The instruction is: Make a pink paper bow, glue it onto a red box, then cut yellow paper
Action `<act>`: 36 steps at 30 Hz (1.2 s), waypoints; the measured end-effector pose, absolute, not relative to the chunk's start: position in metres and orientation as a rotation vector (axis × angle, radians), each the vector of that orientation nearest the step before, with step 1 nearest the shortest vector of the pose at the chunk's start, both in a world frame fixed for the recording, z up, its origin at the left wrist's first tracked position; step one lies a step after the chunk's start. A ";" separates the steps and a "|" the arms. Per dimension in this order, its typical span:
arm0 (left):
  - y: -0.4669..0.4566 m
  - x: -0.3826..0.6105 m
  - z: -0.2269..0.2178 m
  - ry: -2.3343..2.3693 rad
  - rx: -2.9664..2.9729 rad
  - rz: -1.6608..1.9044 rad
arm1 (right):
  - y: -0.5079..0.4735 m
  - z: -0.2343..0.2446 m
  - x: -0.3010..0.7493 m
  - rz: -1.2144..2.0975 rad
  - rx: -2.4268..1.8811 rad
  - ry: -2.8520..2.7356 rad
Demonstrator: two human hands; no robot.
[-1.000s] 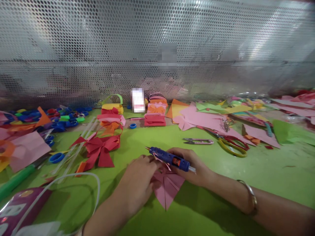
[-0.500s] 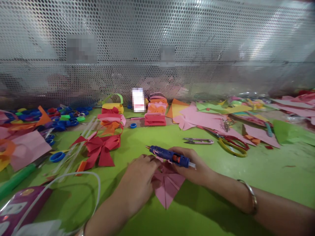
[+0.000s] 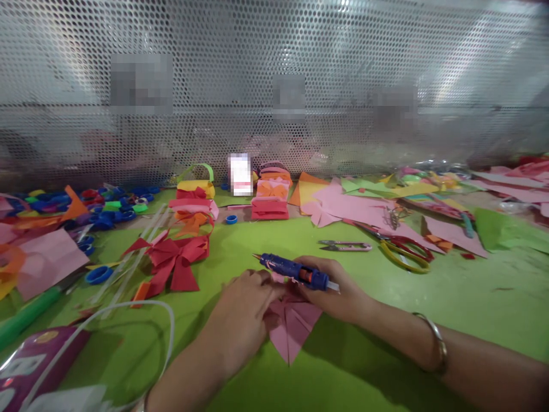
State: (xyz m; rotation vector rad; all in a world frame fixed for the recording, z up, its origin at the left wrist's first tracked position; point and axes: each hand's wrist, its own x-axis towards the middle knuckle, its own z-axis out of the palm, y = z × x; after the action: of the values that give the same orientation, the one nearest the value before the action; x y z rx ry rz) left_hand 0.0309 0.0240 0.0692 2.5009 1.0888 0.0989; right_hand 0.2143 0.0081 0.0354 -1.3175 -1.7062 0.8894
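My right hand (image 3: 338, 292) is wrapped round a blue glue gun (image 3: 295, 270) whose nozzle points left, low over the table. Beneath it lies a folded pink paper bow (image 3: 293, 326) on the green table (image 3: 386, 355). My left hand (image 3: 242, 323) presses its curled fingers on the left half of the pink bow, pinching the paper near its middle. Both hands meet over the bow's centre. A metal bangle (image 3: 437, 343) sits on my right wrist.
A red paper bow (image 3: 178, 260) lies to the left, small paper baskets (image 3: 271, 199) behind. Red-and-yellow scissors (image 3: 401, 249) and pink snips (image 3: 345, 246) lie to the right. Blue rings (image 3: 98, 274), glue sticks, a white cable (image 3: 169, 320) and paper sheets surround; a perforated metal screen (image 3: 274, 86) closes the back.
The glue gun and my right hand have shifted slightly up and away. My left hand stays pressed on the pink bow.
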 end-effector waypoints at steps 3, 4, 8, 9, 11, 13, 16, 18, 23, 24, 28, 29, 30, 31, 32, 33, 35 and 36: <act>0.023 0.030 0.068 1.078 2.526 0.082 | 0.008 0.036 0.215 0.857 -1.317 -1.722; 0.023 0.030 0.067 1.075 2.540 0.079 | 0.008 0.036 0.215 0.849 -1.317 -1.724; 0.024 0.029 0.064 1.065 2.589 0.073 | 0.008 0.038 0.214 0.834 -1.327 -1.734; 0.024 0.029 0.064 1.061 2.596 0.075 | 0.008 0.038 0.214 0.833 -1.327 -1.735; 0.025 0.029 0.065 1.054 2.603 0.072 | 0.008 0.039 0.214 0.842 -1.331 -1.735; 0.025 0.029 0.069 1.045 2.600 0.060 | 0.007 0.039 0.214 0.860 -1.340 -1.733; 0.025 0.030 0.073 1.047 2.581 0.027 | 0.006 0.037 0.214 0.878 -1.351 -1.643; 0.024 0.030 0.074 1.068 2.557 -0.002 | 0.007 0.035 0.214 0.912 -1.343 -1.536; 0.019 0.030 0.072 1.127 2.551 0.009 | 0.014 0.040 0.218 0.915 -1.384 -1.342; 0.017 0.030 0.072 1.131 2.548 0.010 | 0.016 0.042 0.220 0.902 -1.402 -1.296; 0.017 0.035 0.080 1.173 2.483 0.025 | 0.021 0.053 0.232 0.930 -1.357 -1.065; 0.018 0.036 0.082 1.200 2.469 0.046 | 0.021 0.057 0.235 0.947 -1.332 -1.029; 0.019 0.037 0.084 1.217 2.468 0.077 | 0.021 0.060 0.238 0.961 -1.317 -1.014; 0.021 0.036 0.084 1.214 2.485 0.115 | 0.021 0.063 0.241 0.970 -1.316 -1.018; 0.023 0.036 0.083 1.181 2.520 0.159 | 0.021 0.066 0.244 0.977 -1.322 -1.024; 0.026 0.034 0.082 1.117 2.563 0.187 | 0.021 0.069 0.247 0.984 -1.328 -1.032; 0.030 0.030 0.075 0.956 2.634 0.181 | 0.021 0.072 0.252 1.014 -1.329 -1.057; 0.032 0.028 0.072 0.901 2.657 0.152 | 0.022 0.073 0.254 1.038 -1.324 -1.078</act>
State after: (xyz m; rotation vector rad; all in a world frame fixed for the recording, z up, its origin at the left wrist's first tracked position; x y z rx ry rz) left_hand 0.0284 0.0316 0.0718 2.6566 0.9014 0.1518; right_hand 0.2543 0.0219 0.0734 -1.3237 -1.0781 1.0383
